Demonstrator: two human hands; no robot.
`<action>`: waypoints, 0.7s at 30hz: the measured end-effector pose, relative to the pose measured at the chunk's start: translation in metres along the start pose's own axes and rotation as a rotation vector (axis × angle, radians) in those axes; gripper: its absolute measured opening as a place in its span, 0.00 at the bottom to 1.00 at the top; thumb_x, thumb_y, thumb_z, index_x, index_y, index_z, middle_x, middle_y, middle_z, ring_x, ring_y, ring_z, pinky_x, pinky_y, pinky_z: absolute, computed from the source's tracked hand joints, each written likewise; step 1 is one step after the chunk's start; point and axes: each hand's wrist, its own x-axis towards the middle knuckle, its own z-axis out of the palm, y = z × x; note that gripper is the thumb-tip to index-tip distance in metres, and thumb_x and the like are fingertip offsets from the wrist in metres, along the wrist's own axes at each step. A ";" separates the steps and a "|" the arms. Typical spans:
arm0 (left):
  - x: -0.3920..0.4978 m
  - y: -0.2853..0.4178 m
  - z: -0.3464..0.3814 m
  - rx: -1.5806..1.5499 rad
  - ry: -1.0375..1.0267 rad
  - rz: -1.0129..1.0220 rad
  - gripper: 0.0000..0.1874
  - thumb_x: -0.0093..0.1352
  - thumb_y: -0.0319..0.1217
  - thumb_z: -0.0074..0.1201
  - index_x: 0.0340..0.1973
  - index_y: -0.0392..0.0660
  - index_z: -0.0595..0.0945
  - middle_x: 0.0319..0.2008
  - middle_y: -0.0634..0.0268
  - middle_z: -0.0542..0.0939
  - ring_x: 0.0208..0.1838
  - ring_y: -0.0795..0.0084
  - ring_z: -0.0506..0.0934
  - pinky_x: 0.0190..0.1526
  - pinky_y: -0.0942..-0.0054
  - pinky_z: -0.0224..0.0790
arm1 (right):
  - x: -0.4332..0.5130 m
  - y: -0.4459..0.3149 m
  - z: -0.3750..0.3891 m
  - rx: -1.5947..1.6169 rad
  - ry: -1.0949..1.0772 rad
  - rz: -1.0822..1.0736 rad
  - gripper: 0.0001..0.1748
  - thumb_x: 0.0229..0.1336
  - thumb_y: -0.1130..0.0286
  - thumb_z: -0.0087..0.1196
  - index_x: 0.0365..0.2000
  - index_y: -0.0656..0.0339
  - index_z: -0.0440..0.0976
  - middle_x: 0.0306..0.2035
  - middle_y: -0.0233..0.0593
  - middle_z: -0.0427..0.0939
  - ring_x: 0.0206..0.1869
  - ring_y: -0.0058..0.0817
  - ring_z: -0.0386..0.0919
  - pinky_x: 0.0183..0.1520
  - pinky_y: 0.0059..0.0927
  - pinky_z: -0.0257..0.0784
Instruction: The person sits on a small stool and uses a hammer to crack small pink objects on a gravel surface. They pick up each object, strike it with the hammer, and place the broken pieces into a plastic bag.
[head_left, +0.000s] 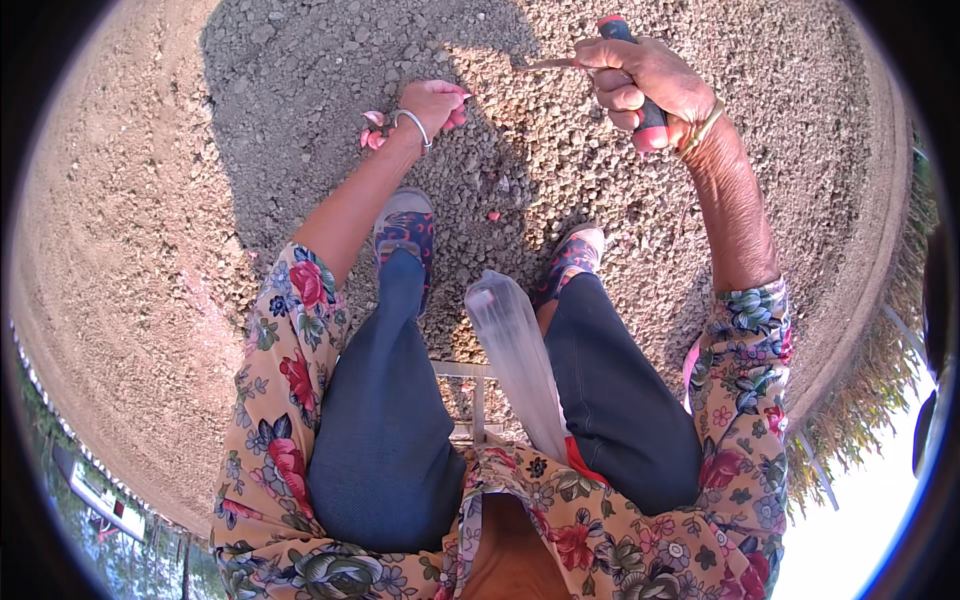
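Observation:
My left hand (433, 105) is low over the crumbly soil, its fingertips pinched on a small pale-tipped clove (467, 96), apparently garlic. Most of that clove is hidden by the fingers. Beside the wrist, several pinkish cloves (373, 118) lie on the ground in my shadow. My right hand (637, 86) grips a hand tool by its black handle with red ends (651, 137). From that fist a narrow metal blade (551, 65) points left, towards the left hand. The blade's tip is hard to make out against the soil.
Between my knees hangs a long translucent plastic bag (517, 352) with something pink near its lower end. A small pink piece (493, 215) lies on soil between my shoes (405, 225). Below me is part of a low wooden frame (469, 370). Tilled soil (127, 247) stretches around.

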 end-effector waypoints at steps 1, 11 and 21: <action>0.003 -0.001 0.002 0.036 0.023 0.044 0.08 0.67 0.27 0.55 0.39 0.37 0.83 0.26 0.64 0.82 0.24 0.75 0.80 0.22 0.79 0.70 | -0.001 0.000 0.000 0.050 -0.034 -0.044 0.09 0.65 0.69 0.51 0.38 0.66 0.69 0.14 0.17 0.56 0.13 0.07 0.56 0.12 0.14 0.55; 0.006 -0.003 0.017 1.178 0.225 0.558 0.07 0.63 0.32 0.54 0.34 0.44 0.83 0.31 0.52 0.83 0.35 0.51 0.81 0.39 0.59 0.75 | -0.002 0.007 -0.019 0.177 -0.048 -0.029 0.10 0.62 0.69 0.53 0.38 0.65 0.68 0.17 0.20 0.59 0.13 0.09 0.58 0.12 0.15 0.58; 0.001 0.025 0.012 0.913 0.096 0.322 0.09 0.61 0.32 0.56 0.31 0.39 0.83 0.28 0.55 0.83 0.30 0.59 0.82 0.34 0.63 0.76 | -0.009 0.005 -0.022 0.193 -0.035 -0.048 0.26 0.63 0.68 0.54 0.58 0.68 0.62 0.18 0.18 0.56 0.12 0.06 0.56 0.10 0.11 0.56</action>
